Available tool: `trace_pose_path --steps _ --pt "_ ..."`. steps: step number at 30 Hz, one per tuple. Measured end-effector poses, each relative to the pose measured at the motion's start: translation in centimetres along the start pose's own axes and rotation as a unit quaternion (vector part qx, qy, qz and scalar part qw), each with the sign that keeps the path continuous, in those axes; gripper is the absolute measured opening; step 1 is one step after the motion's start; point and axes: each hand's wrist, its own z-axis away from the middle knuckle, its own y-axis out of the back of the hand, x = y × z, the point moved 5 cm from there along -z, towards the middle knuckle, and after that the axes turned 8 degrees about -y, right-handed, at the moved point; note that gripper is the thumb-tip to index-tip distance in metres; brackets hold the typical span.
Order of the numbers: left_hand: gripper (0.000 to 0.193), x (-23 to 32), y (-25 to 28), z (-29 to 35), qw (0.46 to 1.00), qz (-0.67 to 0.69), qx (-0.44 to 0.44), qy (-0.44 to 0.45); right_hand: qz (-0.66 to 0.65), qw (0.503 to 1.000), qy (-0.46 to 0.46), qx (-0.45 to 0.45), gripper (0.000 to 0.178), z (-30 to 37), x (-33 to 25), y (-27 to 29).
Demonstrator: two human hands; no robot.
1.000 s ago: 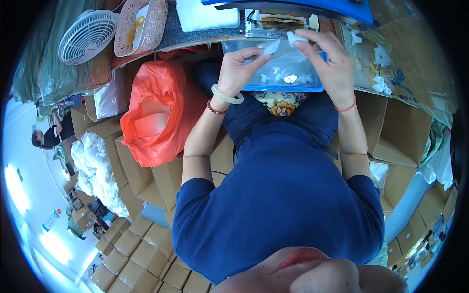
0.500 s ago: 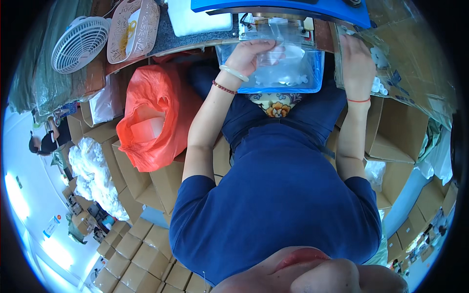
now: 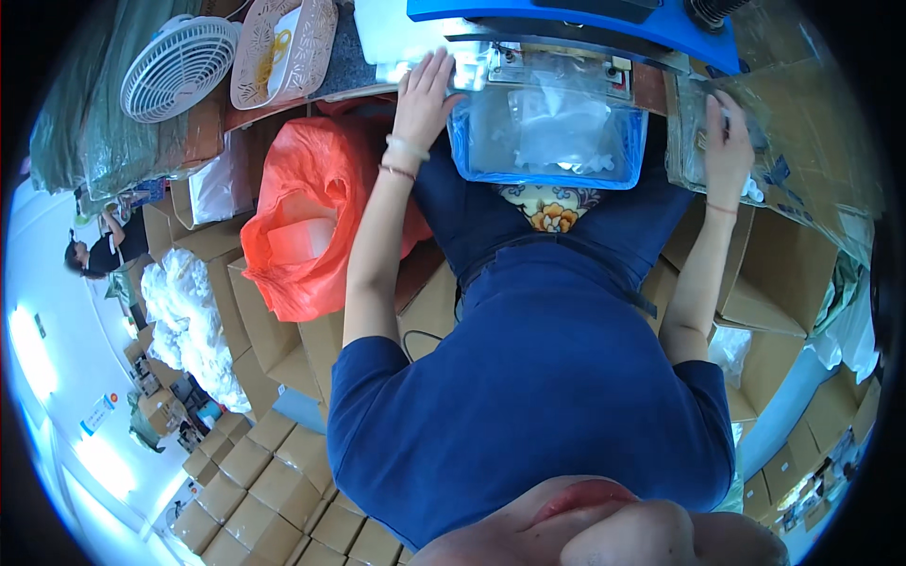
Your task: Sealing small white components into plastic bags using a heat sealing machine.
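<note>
My left hand [image 3: 425,102] lies with its fingers stretched out over the near edge of a stack of clear plastic bags [image 3: 387,36] on the table; nothing is in its grip. At the right, my right hand [image 3: 729,146] is over an open cardboard box [image 3: 687,168]. Its fingers are bent and close together, and whatever they hold is too small to make out. Small white plastic pieces [image 3: 753,191] show beside this hand. Between my hands, at my lap, a blue bin [image 3: 547,179] holds filled clear bags [image 3: 557,123].
A blue machine [image 3: 585,21] stands ahead, with a metal plate [image 3: 566,68] below it. To the left are a white fan [image 3: 179,71], a pierced basket [image 3: 283,52] holding yellow-handled scissors [image 3: 280,55], and a red plastic bag [image 3: 302,226]. Cardboard boxes [image 3: 245,500] are stacked behind me.
My left hand has let go of a clear bag above the bin and moved left to the bag stack. My right hand stays at the box with its fingers bent. The view has shifted slightly.
</note>
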Motion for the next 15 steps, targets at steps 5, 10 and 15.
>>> trace_pose_path --steps 5,10,15 --pt "0.015 -0.9 2.8 1.1 0.944 0.18 0.049 0.273 -0.111 0.987 0.013 -0.117 0.021 4.0 -5.5 0.9" --pt "0.017 4.6 5.4 -1.1 0.823 0.448 0.033 0.346 -0.215 0.935 0.063 -0.277 0.028 8.9 -10.0 -3.2" --pt "0.018 8.4 6.1 -3.0 0.807 0.498 -0.041 0.316 -0.268 0.924 0.184 -0.202 0.029 6.5 -15.1 -0.2"
